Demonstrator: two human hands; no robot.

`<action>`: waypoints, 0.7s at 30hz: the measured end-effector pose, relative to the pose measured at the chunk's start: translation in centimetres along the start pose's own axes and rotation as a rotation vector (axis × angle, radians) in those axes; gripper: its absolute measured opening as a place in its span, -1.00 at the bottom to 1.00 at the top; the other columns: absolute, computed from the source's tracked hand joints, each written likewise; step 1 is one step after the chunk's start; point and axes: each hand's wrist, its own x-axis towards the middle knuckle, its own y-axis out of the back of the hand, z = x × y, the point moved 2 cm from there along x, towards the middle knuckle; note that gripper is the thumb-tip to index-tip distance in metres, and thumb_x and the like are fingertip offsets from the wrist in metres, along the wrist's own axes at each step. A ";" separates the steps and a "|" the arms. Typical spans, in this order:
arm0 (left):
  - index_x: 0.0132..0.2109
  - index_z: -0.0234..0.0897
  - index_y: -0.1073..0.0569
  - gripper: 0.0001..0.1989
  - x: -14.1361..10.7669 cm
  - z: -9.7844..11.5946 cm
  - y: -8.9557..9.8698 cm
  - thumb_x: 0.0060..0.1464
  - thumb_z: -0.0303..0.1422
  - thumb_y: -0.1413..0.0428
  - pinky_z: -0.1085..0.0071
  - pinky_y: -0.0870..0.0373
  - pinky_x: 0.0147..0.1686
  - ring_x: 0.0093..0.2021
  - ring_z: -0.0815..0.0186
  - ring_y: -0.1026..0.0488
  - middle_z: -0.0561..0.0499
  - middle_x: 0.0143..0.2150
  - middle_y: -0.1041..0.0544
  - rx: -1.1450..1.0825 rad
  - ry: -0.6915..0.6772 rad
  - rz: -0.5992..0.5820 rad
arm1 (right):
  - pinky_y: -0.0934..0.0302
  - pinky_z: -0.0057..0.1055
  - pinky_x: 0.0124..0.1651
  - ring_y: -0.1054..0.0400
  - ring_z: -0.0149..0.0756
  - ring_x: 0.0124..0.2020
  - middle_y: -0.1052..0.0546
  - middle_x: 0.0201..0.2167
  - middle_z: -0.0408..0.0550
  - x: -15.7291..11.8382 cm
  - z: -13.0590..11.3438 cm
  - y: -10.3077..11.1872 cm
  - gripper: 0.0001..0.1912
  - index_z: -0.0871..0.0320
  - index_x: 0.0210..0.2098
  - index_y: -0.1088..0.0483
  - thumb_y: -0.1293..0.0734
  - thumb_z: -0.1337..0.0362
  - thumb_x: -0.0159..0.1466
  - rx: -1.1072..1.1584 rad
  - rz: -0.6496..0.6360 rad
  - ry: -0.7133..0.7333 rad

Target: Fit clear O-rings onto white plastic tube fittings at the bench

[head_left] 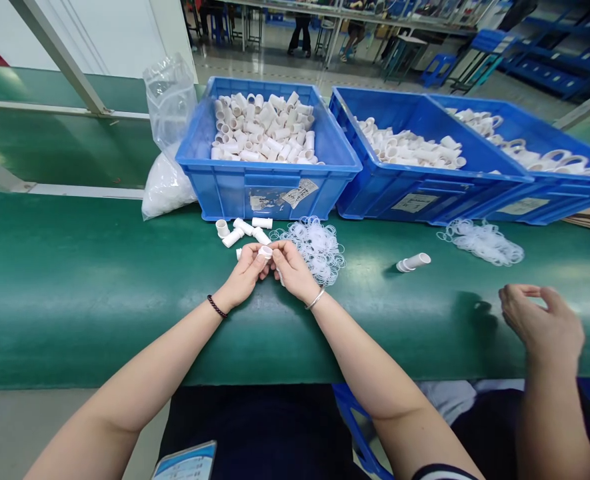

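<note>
Both of my hands meet over the green bench, just in front of the nearest blue bin. My left hand [246, 272] is closed around a short white plastic pipe fitting [265, 252], its round open end facing up. Fingers of my right hand [293, 268] pinch the same fitting from the other side; a bit of white shows under them that I cannot make out. Several loose white fittings [233, 237] lie just beyond my hands. To the right, partly behind my right hand, spreads a heap of thin clear rings [319, 247].
A blue bin [275, 179] full of white fittings stands behind, with two more bins [425, 183] to its right. A clear plastic bag [167, 180] leans at its left. At right are a co-worker's hand [545, 320], a lone fitting [413, 262] and another ring pile [485, 242].
</note>
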 end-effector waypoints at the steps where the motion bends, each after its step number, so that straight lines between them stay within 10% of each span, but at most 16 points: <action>1: -0.06 -0.22 -0.18 -0.70 0.0 0.1 -0.2 0.20 -0.12 0.03 0.46 -0.21 -0.39 -0.42 0.44 -0.23 0.10 -0.36 -0.29 -0.040 0.016 0.008 | -0.14 -0.52 -0.58 -0.27 -0.46 -0.56 -0.33 -0.52 -0.23 0.0 0.0 0.0 -0.70 0.10 -0.17 -0.20 -0.16 0.00 0.31 -0.019 -0.015 0.022; 21: -0.21 -0.31 -0.31 -0.72 -0.2 0.3 -0.9 0.13 -0.15 -0.07 0.48 -0.30 -0.38 -0.35 0.43 -0.34 0.02 -0.32 -0.38 -0.405 0.174 0.118 | -0.27 -0.43 -0.32 -0.30 -0.42 -0.38 -0.38 -0.31 -0.11 -0.1 0.0 0.6 -0.66 0.14 -0.13 -0.30 -0.32 0.08 0.20 -0.115 0.118 0.023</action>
